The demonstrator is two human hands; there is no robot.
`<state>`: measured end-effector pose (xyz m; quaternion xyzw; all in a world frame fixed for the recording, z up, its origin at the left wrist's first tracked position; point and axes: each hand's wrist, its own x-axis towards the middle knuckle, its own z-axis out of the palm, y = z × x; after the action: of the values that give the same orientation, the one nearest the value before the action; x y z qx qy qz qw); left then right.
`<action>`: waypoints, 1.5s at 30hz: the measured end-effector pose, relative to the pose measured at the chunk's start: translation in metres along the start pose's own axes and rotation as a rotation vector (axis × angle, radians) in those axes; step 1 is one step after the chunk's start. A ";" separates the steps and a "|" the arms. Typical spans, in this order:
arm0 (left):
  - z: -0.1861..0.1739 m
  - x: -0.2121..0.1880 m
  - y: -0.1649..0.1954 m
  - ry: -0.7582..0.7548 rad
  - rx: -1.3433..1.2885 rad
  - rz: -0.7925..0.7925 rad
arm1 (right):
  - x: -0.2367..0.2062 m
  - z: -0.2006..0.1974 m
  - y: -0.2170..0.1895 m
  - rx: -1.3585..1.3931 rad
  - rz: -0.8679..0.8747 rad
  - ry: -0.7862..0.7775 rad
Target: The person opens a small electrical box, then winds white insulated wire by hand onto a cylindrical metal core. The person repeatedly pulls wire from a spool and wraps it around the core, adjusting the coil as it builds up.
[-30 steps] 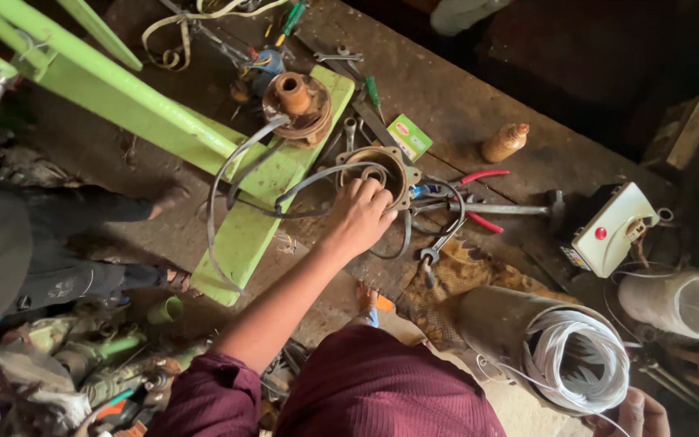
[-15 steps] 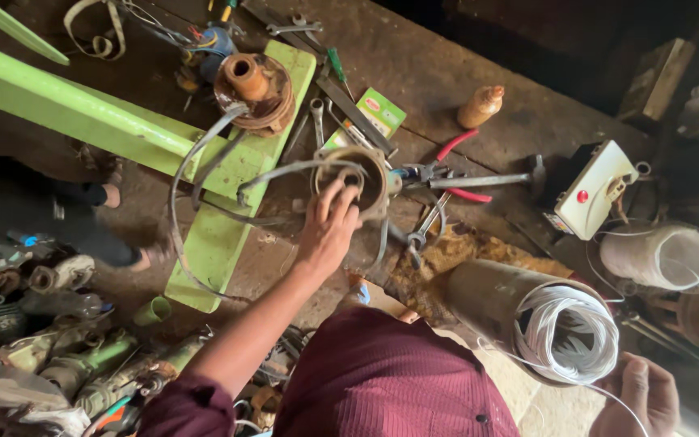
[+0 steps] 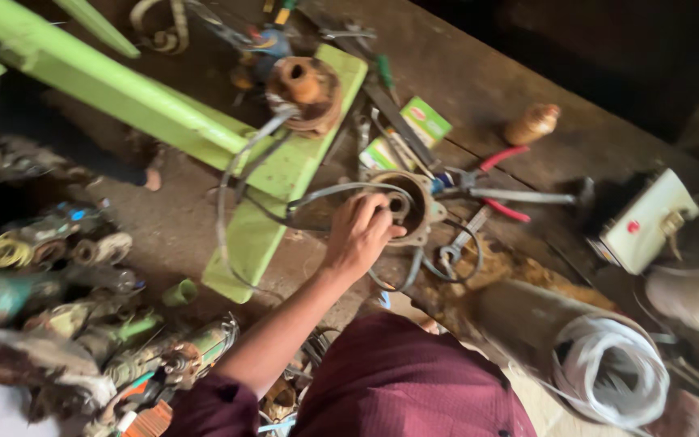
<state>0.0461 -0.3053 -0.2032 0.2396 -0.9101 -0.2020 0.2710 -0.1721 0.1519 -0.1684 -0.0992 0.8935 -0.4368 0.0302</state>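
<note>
The left hand [image 3: 359,235] is closed on the rim of a round metal housing [image 3: 411,207] at frame centre. A green rectangular packet [image 3: 425,121] is noted above it.

Left hand [image 3: 359,233] grips the rim of the round metal housing [image 3: 411,206], grey cable [image 3: 240,174] looping beside it, red-handled pliers [image 3: 491,182] just right.
</note>
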 end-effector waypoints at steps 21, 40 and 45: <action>0.045 -0.025 0.064 -0.148 -0.222 -0.036 | -0.043 -0.011 -0.011 -0.168 0.327 -0.272; 0.022 -0.090 0.180 0.016 -0.139 -0.182 | -0.016 -0.008 0.087 -0.539 -0.377 -0.306; -0.017 -0.113 0.183 0.149 0.020 -0.120 | -0.040 -0.009 0.070 -0.442 -0.766 -0.018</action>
<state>0.0803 -0.1002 -0.1436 0.3108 -0.8734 -0.1906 0.3229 -0.1447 0.2090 -0.2196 -0.4311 0.8639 -0.2142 -0.1480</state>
